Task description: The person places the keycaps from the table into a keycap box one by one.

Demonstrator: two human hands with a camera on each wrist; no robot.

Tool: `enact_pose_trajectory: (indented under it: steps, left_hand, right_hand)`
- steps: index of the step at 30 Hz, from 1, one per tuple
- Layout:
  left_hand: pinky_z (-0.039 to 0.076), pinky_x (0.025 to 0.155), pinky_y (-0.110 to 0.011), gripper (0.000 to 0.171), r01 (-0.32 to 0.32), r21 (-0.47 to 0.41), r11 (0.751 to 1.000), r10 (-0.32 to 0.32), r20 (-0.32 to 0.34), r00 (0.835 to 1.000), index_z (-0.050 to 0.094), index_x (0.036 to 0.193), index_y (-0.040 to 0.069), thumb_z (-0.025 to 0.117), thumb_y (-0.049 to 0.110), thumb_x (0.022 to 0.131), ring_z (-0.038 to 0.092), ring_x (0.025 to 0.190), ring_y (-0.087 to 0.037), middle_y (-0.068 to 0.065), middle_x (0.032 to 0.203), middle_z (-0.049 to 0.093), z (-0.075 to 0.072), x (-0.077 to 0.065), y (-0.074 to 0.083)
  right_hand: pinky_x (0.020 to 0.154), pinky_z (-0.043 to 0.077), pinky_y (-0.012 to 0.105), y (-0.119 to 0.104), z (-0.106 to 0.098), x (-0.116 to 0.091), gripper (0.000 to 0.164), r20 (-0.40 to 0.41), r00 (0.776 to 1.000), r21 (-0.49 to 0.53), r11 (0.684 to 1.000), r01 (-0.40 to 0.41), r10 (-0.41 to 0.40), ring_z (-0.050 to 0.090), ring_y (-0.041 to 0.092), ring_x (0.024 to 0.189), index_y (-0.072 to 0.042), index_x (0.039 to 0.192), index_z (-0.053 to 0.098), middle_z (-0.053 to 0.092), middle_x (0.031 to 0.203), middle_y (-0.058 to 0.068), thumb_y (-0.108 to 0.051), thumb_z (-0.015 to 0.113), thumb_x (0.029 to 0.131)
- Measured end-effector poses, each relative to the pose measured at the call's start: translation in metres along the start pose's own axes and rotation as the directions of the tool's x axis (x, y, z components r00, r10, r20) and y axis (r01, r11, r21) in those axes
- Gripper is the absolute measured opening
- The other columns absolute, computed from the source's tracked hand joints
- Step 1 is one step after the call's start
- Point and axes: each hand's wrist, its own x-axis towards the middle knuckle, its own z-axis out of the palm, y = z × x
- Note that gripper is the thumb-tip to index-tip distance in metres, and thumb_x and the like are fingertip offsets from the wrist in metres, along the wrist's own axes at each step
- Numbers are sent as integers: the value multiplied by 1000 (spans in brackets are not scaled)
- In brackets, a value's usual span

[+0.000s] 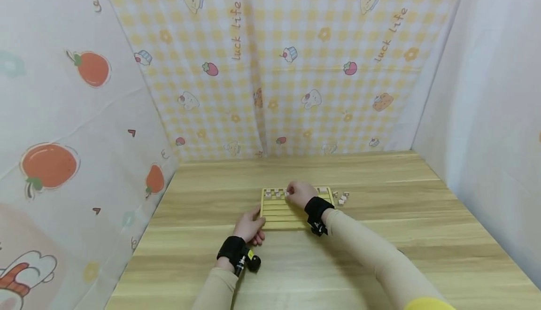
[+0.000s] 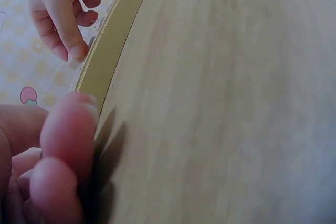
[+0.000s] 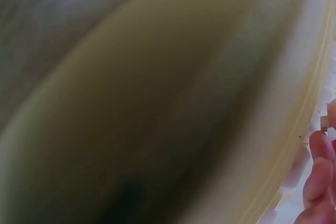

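Gripped in left fingers (image 2: 68, 135): yellow tray (image 1: 284, 213) on bench (image 1: 207, 188), with small blocks (image 1: 268, 196) in upper rows. Pinched in right fingers (image 3: 317, 179): one block (image 3: 324, 123). Visible from head, not left wrist: loose blocks (image 1: 343, 199), right of tray.

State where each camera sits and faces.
Head: on the head, facing forward and down at the yellow tray; left hand, right hand, sleeves show.
Left: on left wrist, facing the tray's edge; both hands show.
Right: on right wrist, mostly blurred; looks toward right fingers pinching a tile, far right.
Head and left both show tray and hands.
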Motion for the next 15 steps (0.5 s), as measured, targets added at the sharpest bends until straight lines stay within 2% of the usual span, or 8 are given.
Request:
enact_pose_trajectory:
  steps: [5,15]
  left_hand:
    - [43,35,-24,60,-21,-3,1000,21,-13,1000,25,154,7,52,16,100,54,40,-14,-9,55,60,-1,1,5]
    - [44,35,-24,60,-12,24,1000,12,-27,1000,26,153,5,52,16,100,55,39,-13,-8,54,61,1,-5,2]
  right_hand:
    - [60,45,30,-4,-2,5,9,-12,999,-63,998,-30,30,54,13,66,-17,81,68,60,75,-6,-22,76,83]
    - [58,45,31,-5,7,3,8,-10,998,-67,996,-57,56,55,13,66,-18,79,71,62,74,-6,-23,77,81]
